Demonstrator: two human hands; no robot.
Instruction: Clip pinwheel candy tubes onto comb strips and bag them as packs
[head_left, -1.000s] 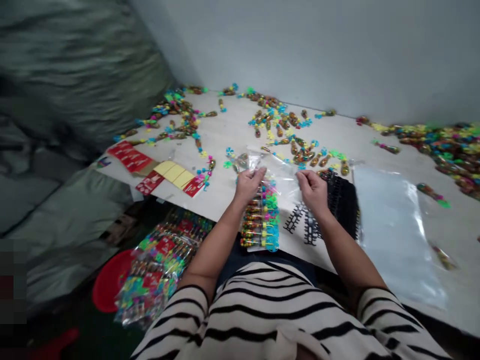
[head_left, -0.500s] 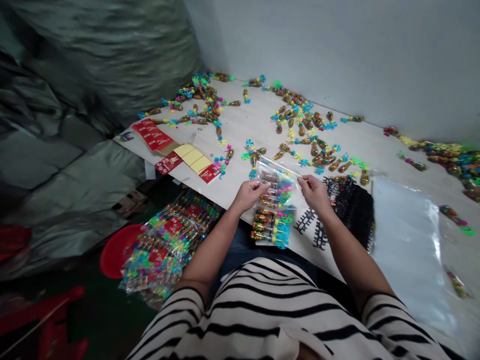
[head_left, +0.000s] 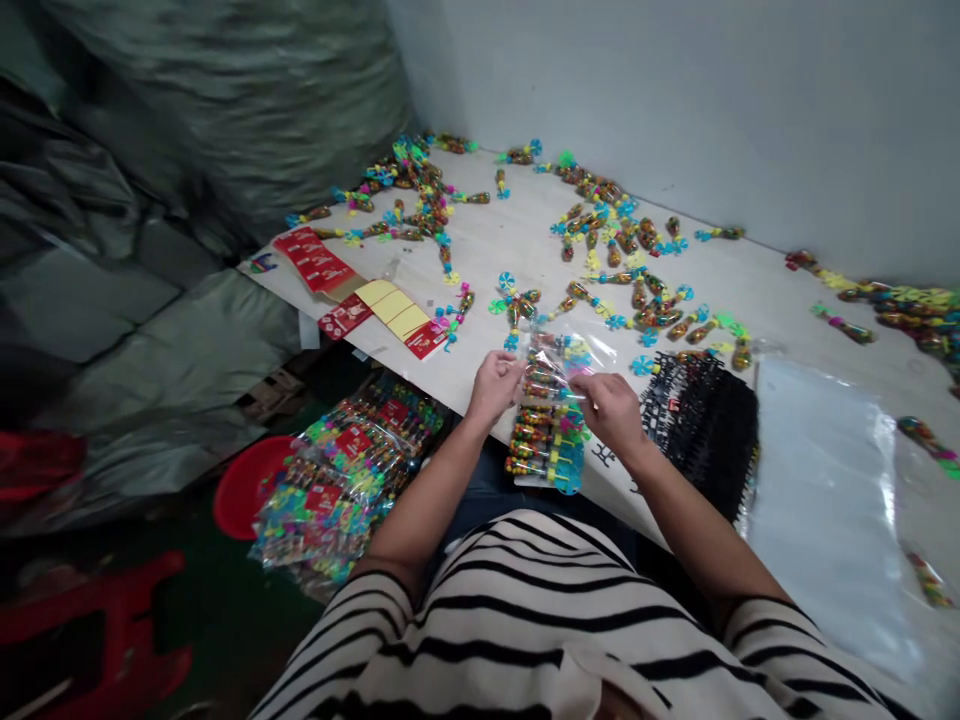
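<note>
My left hand (head_left: 495, 388) and my right hand (head_left: 611, 412) pinch opposite sides of a transparent plastic bag (head_left: 559, 365). Candy-filled tubes with colored pinwheel tops show inside it. Directly below the bag and between my hands lies a row of similar candy tubes (head_left: 544, 450), partly hidden by the bag. A black plastic comb-like strip pile (head_left: 701, 430) sits just right of my right hand. Loose candy tubes (head_left: 630, 270) with blue, green and yellow pinwheels are scattered beyond my hands.
The white table (head_left: 517, 225) meets a pale wall at the back. Red cards (head_left: 315, 258) and yellow cards (head_left: 394, 308) lie at left, flat transparent bags (head_left: 825, 500) at right. Filled bags (head_left: 345, 480), a red basin (head_left: 247, 487) and a red stool (head_left: 97, 620) sit below the table edge.
My hands have moved closer together, and the bag has dropped lower, now over the row of tubes. The view has turned slightly, shifting the table's contents to the right.
</note>
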